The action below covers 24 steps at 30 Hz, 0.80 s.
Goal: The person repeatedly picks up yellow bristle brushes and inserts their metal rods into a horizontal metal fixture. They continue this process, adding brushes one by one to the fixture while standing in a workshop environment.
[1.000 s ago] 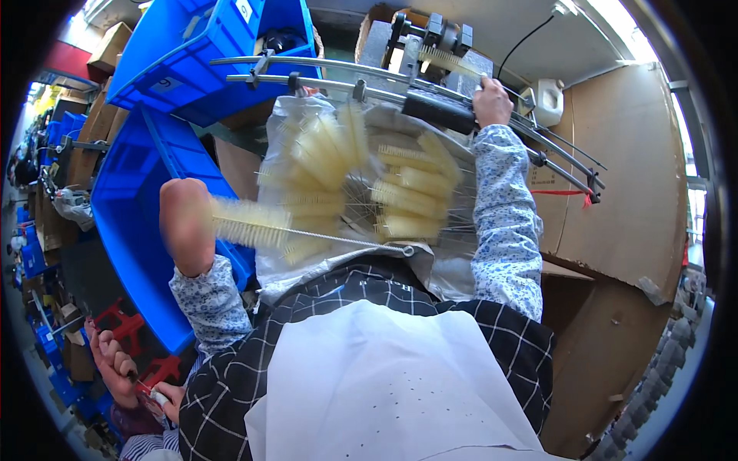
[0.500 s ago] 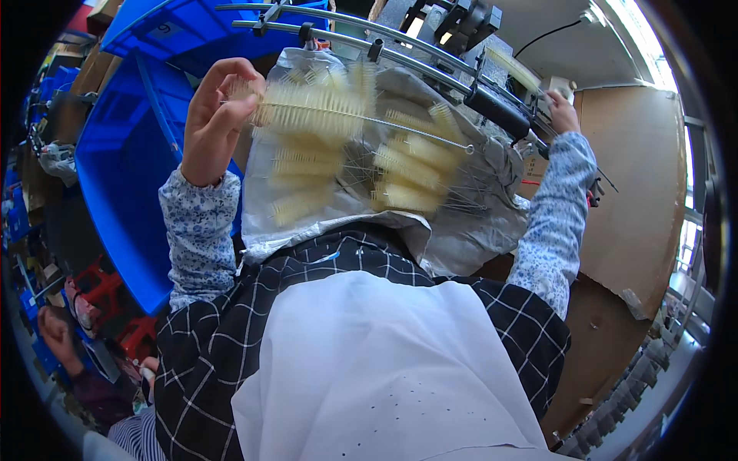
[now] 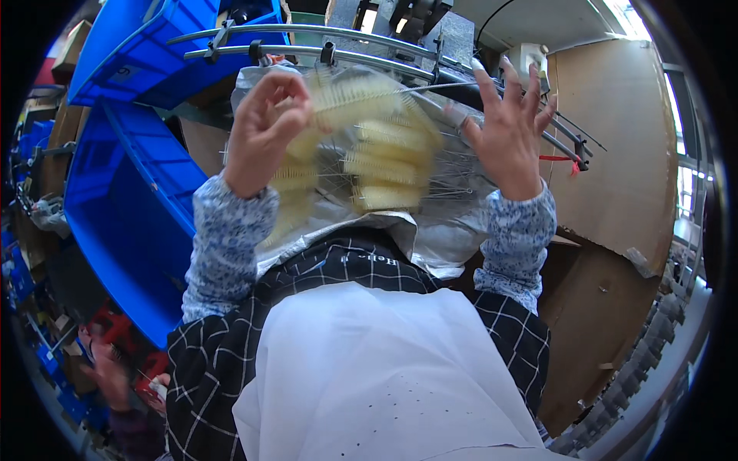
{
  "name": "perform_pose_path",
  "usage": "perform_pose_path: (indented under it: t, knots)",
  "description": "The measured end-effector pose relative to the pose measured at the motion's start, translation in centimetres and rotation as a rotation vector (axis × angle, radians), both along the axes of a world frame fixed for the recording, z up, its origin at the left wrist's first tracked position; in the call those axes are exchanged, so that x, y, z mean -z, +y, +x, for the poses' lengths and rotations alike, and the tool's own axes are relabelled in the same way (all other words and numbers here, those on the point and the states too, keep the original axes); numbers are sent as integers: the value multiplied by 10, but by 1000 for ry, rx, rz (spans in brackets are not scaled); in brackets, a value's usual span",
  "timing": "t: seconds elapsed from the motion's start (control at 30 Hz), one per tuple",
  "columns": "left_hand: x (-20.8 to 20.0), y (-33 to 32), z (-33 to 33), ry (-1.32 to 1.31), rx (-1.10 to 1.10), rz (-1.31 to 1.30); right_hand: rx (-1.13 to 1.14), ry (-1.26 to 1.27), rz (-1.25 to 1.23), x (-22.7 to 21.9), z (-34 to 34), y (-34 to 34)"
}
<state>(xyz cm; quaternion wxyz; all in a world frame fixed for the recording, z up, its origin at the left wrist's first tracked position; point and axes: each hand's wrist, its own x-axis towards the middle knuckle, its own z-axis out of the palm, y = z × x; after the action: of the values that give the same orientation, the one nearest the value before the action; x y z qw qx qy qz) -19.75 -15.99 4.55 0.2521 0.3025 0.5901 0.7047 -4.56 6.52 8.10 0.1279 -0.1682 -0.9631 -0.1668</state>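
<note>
A pale-bristled wire brush (image 3: 357,101) lies level in front of me, its bare wire stem pointing right. My left hand (image 3: 265,134) is closed round the bristled end of it. Fingers spread wide, my right hand (image 3: 509,127) hovers close to the stem's far end and holds nothing that I can see. Beneath the hands, more brushes (image 3: 388,165) of the same kind are heaped on a silvery sheet (image 3: 453,230) over my lap. Their thin wire stems cross in the middle and stick out to the right. Motion blurs some bristles.
Two curved metal rails (image 3: 300,49) run across beyond the brushes, beside a dark machine (image 3: 411,19). Blue bins (image 3: 123,223) stand at my left. A cardboard sheet (image 3: 615,154) is on the right, with a red tie (image 3: 574,167) by the rail's end. Another person's hand (image 3: 108,373) shows at lower left.
My right hand has come left from the rail's far end, and its fingers have spread. My left hand has moved right with the brush. The view has shifted slightly.
</note>
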Motion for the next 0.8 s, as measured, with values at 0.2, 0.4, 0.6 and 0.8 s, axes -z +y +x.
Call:
perform_pose_path:
  t: [0.2,0.4,0.6,0.8]
  knots:
    - [-10,5,21,15,202,-76,-389,-75,-840,-7,-15,-62]
    - [-5,-23,-5,346,-59,-340,-339,308,-627,42,-31,17]
    - [38,-43,-22,542,-8,-684,301,42,-245,93,-59,118]
    - [36,-49,-19,274,69,-703,327,15,-304,94,-66,123]
